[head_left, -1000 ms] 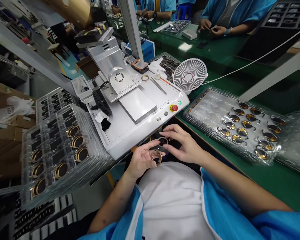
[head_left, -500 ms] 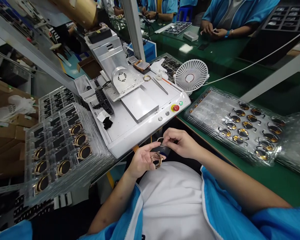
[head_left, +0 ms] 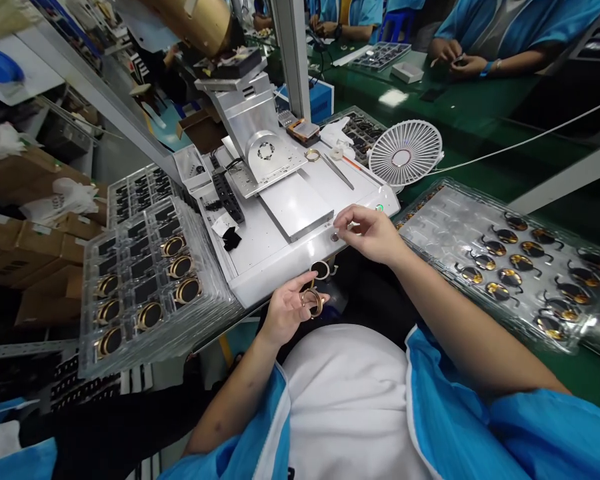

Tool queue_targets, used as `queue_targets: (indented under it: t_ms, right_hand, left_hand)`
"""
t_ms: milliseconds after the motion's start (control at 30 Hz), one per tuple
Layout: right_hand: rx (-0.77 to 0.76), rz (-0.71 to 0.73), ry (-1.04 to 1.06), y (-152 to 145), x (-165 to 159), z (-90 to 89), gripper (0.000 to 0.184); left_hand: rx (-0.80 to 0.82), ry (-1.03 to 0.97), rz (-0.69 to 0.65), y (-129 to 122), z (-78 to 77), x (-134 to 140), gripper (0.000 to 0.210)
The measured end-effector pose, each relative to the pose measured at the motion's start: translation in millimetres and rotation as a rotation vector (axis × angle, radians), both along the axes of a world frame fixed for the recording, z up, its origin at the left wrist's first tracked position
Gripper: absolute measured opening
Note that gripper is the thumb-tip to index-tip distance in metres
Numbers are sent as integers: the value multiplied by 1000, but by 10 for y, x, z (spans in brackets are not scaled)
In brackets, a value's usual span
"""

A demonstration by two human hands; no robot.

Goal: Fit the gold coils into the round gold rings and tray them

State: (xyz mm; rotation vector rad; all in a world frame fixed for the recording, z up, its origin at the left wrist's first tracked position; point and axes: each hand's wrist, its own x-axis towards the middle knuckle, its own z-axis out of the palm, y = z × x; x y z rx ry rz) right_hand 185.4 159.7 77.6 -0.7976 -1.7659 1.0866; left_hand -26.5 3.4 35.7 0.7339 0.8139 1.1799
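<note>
My left hand (head_left: 286,315), in front of my belly, is closed on a gold ring-shaped watch case (head_left: 312,303). At its index fingertip it also holds a round black display disc (head_left: 321,269) with a pale rim and a short tail. My right hand (head_left: 367,233) is raised over the front edge of the white machine (head_left: 260,270), apart from the left. Its thumb and fingertips are pinched together near a button (head_left: 335,237); whatever they hold, if anything, is too small to make out.
Left of the machine, stacked clear trays (head_left: 130,313) hold gold-rimmed watch cases. On the green bench at right, another clear tray (head_left: 440,227) carries round discs with tails. A white fan (head_left: 405,155), tweezers (head_left: 339,172) and a gold ring (head_left: 312,155) lie farther back. Co-workers sit across the bench.
My right hand has moved up and away from the disc, toward the machine's front edge. The disc now faces up at my left fingertip. The view has shifted left.
</note>
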Motion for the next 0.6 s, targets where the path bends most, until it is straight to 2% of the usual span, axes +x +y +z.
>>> queue_targets:
  t_ms: [133, 200, 333, 400, 533, 600]
  right_hand:
    - [198, 177, -74, -335, 115, -74, 19]
    - [221, 137, -68, -398, 128, -131, 16]
    - [196, -6, -10, -345, 118, -239, 10]
    - [213, 7, 3, -315, 128, -261, 10]
    - [441, 162, -124, -336, 164, -242, 29]
    - [580, 186, -236, -354, 171, -223, 25]
  left_hand:
    - [-21, -41, -9, 14, 30, -4, 91]
    - [-29, -61, -20, 30, 37, 4, 90]
    - [-21, -66, -34, 65, 28, 7, 88]
    - [-5, -55, -35, 77, 26, -7, 89]
    - [-1, -38, -50, 76, 43, -39, 92]
    - [-15, -40, -60, 66, 58, -44, 93]
